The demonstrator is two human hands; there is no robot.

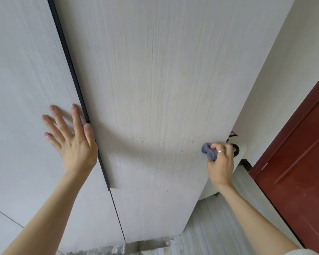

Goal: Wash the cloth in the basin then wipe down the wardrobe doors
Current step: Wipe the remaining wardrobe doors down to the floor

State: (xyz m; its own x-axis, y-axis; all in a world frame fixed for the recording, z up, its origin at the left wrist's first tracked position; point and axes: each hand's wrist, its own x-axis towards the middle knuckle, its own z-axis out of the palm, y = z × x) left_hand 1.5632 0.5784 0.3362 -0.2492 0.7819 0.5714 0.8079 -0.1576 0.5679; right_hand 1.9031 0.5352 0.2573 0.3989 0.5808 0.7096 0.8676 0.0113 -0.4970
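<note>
Fingers (226, 150) of the right hand (220, 162) bunch the cloth (207, 150) against the right door (155, 89) to scrub its specks — left hand (72, 137), fingers spread flat, steadies the left door (26, 70).

A plain white wall (291, 74) is seen at the upper right of the frame, lit evenly by soft daylight. A dark red-brown panelled door (302, 177) is set along the right edge, and below it, at the lower right, a pale grey streaked floor (219, 227) is shown. Patchy grey marks are visible on the floor at the bottom centre.
</note>
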